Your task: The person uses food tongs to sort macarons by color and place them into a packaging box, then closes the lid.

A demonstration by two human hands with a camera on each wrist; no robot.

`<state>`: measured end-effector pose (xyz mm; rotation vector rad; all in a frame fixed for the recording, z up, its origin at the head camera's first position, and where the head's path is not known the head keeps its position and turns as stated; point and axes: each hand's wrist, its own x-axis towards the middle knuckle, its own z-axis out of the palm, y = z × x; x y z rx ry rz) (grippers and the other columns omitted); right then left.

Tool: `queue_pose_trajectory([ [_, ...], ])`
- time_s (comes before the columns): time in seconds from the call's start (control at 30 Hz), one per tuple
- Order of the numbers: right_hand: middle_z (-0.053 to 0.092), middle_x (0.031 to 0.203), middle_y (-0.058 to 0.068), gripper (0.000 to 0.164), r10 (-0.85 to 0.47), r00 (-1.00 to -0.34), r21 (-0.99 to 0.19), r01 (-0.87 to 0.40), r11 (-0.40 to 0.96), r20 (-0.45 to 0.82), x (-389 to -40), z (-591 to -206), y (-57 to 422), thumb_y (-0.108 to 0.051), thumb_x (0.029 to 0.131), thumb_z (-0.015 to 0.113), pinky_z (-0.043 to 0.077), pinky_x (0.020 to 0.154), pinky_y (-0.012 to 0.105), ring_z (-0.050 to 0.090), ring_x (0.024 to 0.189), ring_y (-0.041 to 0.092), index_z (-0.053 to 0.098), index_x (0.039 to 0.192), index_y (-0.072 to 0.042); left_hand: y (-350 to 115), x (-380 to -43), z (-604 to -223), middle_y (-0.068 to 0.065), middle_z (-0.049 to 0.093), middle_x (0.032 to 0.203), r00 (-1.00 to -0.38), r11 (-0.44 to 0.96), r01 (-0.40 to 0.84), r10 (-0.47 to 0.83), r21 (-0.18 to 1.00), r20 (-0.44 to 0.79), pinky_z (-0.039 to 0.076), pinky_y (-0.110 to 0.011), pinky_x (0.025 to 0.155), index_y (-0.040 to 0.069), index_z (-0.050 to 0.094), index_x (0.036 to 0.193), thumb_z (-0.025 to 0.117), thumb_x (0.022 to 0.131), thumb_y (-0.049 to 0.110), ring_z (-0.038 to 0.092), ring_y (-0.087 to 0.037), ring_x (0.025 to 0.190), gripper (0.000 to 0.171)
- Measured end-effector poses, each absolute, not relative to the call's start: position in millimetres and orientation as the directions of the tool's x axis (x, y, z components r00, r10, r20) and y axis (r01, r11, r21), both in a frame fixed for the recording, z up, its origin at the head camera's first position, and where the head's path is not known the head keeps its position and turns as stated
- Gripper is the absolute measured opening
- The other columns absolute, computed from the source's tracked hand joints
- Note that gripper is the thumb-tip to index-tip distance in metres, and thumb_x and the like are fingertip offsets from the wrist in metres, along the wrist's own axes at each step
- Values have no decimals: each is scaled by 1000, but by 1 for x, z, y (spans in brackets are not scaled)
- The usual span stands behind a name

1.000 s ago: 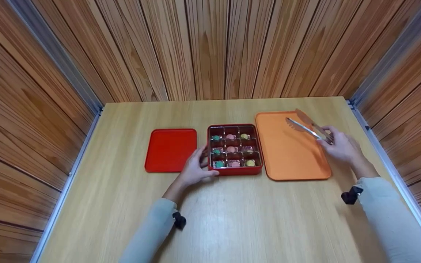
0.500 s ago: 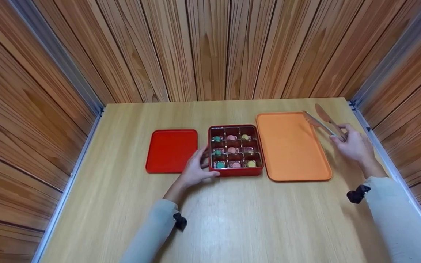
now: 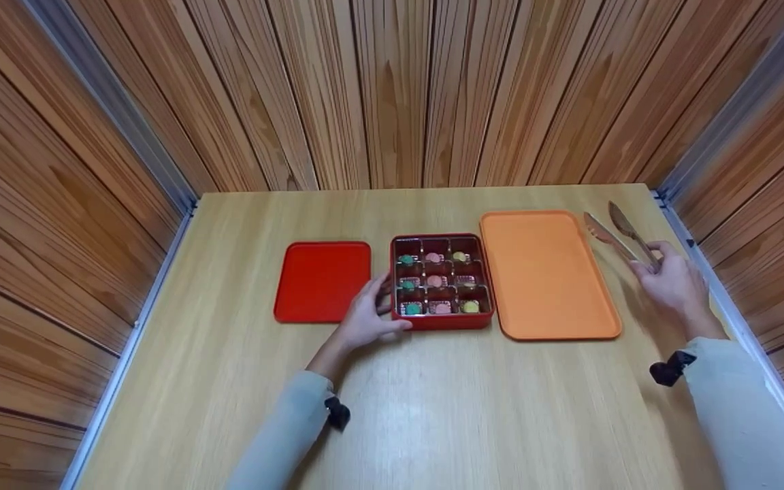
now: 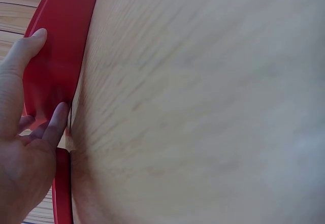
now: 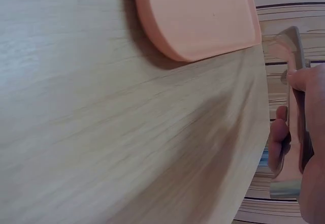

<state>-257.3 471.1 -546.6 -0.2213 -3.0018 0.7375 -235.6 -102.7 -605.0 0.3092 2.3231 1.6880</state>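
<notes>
My left hand (image 3: 365,318) rests against the front left corner of a red box (image 3: 442,322), thumb on one wall and fingers on another. In the left wrist view the thumb and fingers of the left hand (image 4: 25,148) look fairly straight against the red wall (image 4: 63,41). Clear dividers split the box into several compartments, holding small green, pink and yellow sweets (image 3: 435,280). My right hand (image 3: 678,282) grips metal tongs (image 3: 627,231), their arms spread apart and nothing between the tips. They hang to the right of an orange tray (image 3: 548,279); the right wrist view shows their handle end (image 5: 294,132).
A flat red lid or tray (image 3: 324,282) lies left of the box, close to the left fingers. The orange tray stands just beside the box on its right. Wooden walls (image 3: 392,95) enclose the table (image 3: 446,408) at the back and sides.
The right hand has carried the tongs rightward, from over the orange tray to beyond its right edge. The left hand stays at the box, and the sweets look unmoved.
</notes>
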Motion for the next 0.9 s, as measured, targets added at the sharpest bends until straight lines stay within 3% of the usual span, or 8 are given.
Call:
queue_pose_trajectory([
  [0.37,55,82,10,72,188,-981,-465,192,865,-55,-250,-558,473,-50,115,56,39,59,37,54,67,25,44,161,5,-103,-235,-604,-18,48,175,-947,310,15,309,951,-85,52,-52,131,13,26,180,99,89,24,50,-38,163,116],
  [0.57,53,89,15,75,195,-973,-471,229,852,-122,-248,-564,477,-52,116,52,39,63,37,55,74,29,41,163,5,-103,-235,-606,-19,48,175,-946,299,22,316,954,-77,52,-52,130,12,27,180,99,88,23,51,-39,163,117],
  [0.8,58,115,32,75,174,-971,-431,231,873,-167,-249,-565,481,-53,116,46,42,66,37,62,90,42,37,161,6,-102,-236,-606,-23,50,170,-947,284,21,313,959,-72,54,-53,128,8,28,179,99,88,19,53,-41,160,116],
  [0.9,59,112,31,73,165,-973,-402,216,890,-158,-249,-564,480,-53,116,46,42,66,38,61,90,43,40,158,5,-102,-236,-606,-22,50,169,-949,285,3,303,959,-87,54,-52,128,10,29,179,100,87,18,53,-40,160,116],
])
